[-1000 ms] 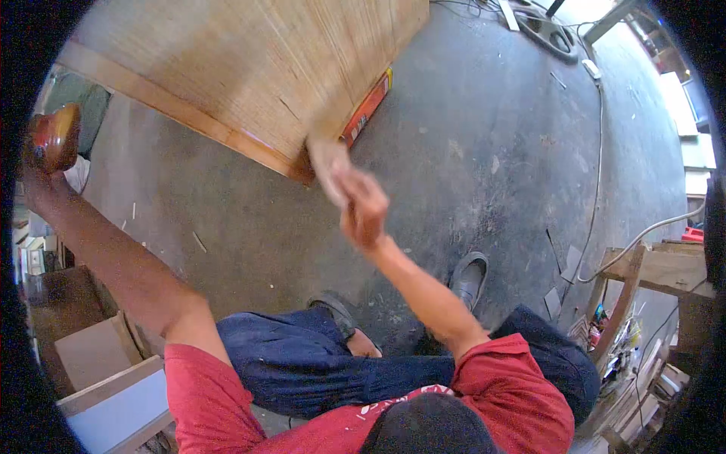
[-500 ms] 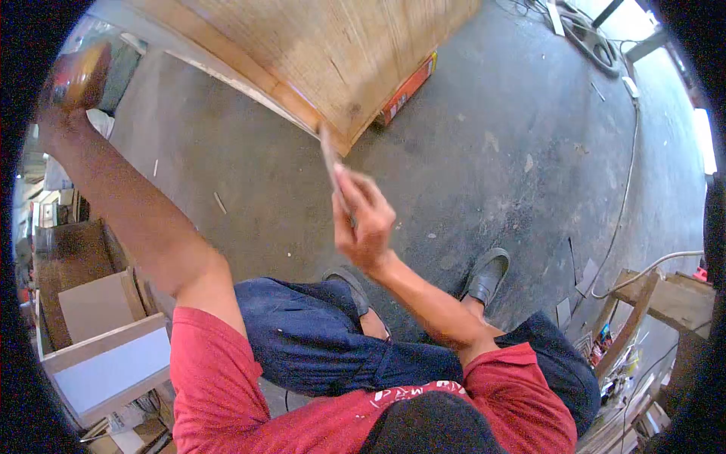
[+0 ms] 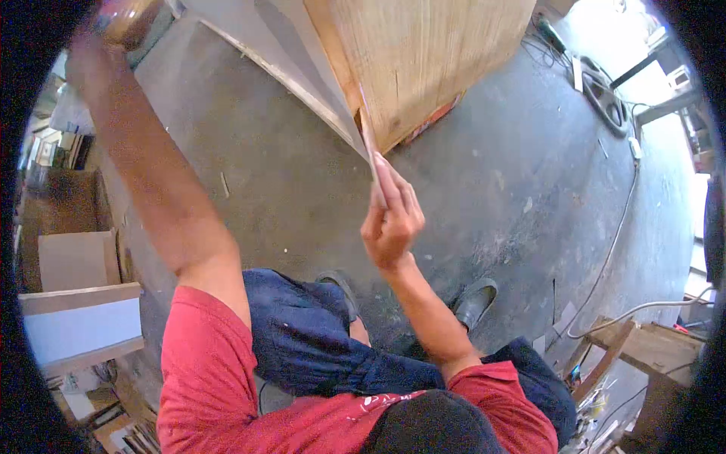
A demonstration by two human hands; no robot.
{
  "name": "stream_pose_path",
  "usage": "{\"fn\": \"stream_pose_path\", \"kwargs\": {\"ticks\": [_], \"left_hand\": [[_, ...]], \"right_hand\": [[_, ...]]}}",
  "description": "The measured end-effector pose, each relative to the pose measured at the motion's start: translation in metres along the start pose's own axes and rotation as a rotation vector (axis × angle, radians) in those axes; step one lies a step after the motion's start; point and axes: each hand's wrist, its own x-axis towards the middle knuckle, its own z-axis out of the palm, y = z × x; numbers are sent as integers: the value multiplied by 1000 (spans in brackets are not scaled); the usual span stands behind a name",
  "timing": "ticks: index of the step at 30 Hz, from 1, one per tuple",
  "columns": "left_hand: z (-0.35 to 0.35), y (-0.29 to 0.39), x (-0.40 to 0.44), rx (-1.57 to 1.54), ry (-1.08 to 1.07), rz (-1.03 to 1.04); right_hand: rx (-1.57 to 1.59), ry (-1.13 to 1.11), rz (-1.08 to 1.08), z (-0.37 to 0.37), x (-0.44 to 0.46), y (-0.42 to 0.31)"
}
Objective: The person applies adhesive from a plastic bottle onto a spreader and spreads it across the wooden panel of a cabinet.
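Note:
My right hand (image 3: 395,219) is closed on a thin, flat, pale strip (image 3: 369,140), pinched between thumb and fingers. The strip's far end meets the near corner edge of a large wooden box-like piece (image 3: 431,60); whether the two are fixed together I cannot tell. My left hand (image 3: 94,60) reaches far out at the upper left, smeared and dark. It appears wrapped round a shiny orange-brown object (image 3: 130,19) whose kind I cannot make out.
A red box (image 3: 435,121) lies under the wooden piece. Cardboard (image 3: 79,257) and a white-faced wooden frame (image 3: 83,356) are at the left. A coiled hose (image 3: 605,102), a cable (image 3: 624,216) and a wooden stand (image 3: 650,344) are on the right. Small scraps dot the floor.
The wooden piece now appears turned and shifted right in view, showing more of its grey left side. My right hand and strip shifted right, my left hand upward; the camera has moved too.

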Motion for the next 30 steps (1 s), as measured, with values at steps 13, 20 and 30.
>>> {"fn": "stream_pose_path", "kwargs": {"ticks": [13,20,30], "left_hand": [[-19,-36,15,-244,21,55],[19,22,-26,45,133,21],[24,41,-34,21,420,-184]], "right_hand": [[-19,139,-129,-3,48,-39],[27,-38,-164,16,38,-65],[-82,78,-220,11,93,-86]]}}
